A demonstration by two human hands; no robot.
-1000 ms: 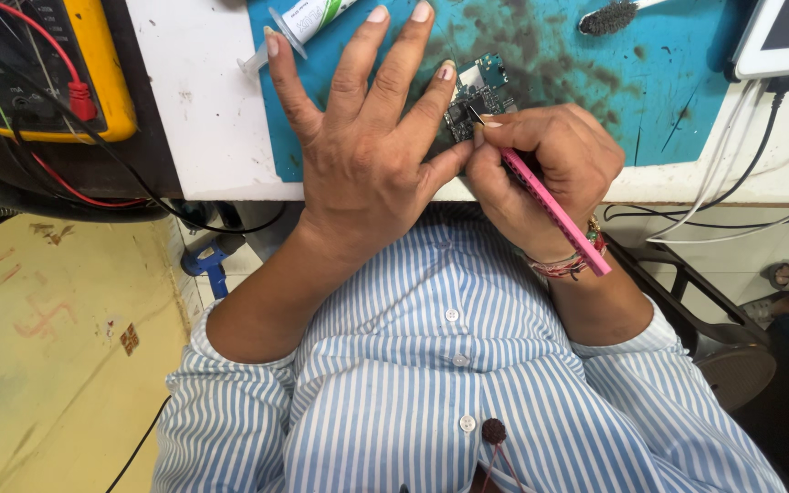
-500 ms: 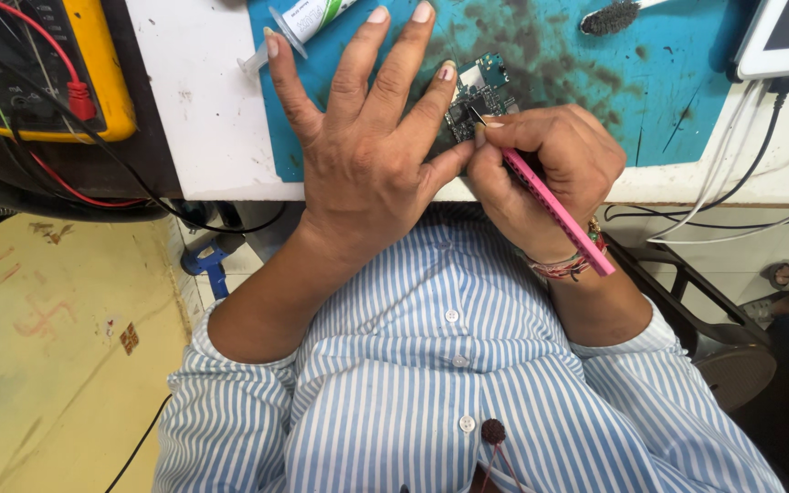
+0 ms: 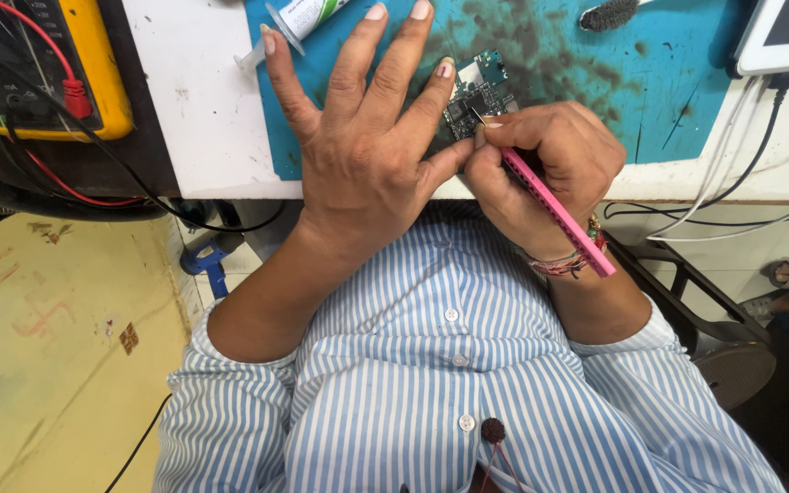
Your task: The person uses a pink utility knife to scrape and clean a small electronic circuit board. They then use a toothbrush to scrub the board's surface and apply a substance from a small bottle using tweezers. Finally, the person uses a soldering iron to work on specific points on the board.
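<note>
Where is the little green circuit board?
In the head view, the circuit board lies on the blue mat, top centre, pinned under the left hand, beside the right hand.

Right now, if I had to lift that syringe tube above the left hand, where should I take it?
Take the syringe tube at mid barrel, coming from the white table side. It lies flat and slanted, its plunger end sticking out beside the left hand fingers.

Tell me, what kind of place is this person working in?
Most likely a small electronics repair bench. A bare circuit board lies on a stained teal work mat, a yellow multimeter with red and black leads sits at the side, and the right hand works the board with a pink-handled tool.
</note>
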